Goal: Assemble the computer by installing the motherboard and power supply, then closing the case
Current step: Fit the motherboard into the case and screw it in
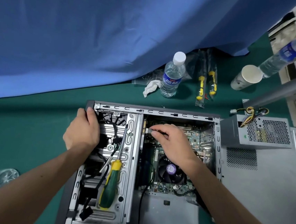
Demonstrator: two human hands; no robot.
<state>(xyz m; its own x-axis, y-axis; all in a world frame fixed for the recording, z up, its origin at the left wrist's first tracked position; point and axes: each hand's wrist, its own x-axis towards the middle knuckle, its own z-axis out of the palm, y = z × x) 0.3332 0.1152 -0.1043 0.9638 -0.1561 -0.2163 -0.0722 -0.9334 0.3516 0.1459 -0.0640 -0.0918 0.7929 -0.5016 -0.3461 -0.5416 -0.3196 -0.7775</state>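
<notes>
Right hand (pixel 171 141) pinches a small grey cable plug (pixel 149 130) over the green motherboard (pixel 193 139), apparently to seat it; left hand (pixel 84 129) grips the grey metal case (pixel 131 146), steadying it.

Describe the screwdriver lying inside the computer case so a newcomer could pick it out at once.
Start at the open grey metal computer case on the green table. On its silver drive-bay panel, left of the motherboard, lies a green-handled screwdriver with a yellow collar, shaft pointing away. Unlike the yellow-and-black screwdrivers in clear packaging beyond the case, it is loose.
</notes>
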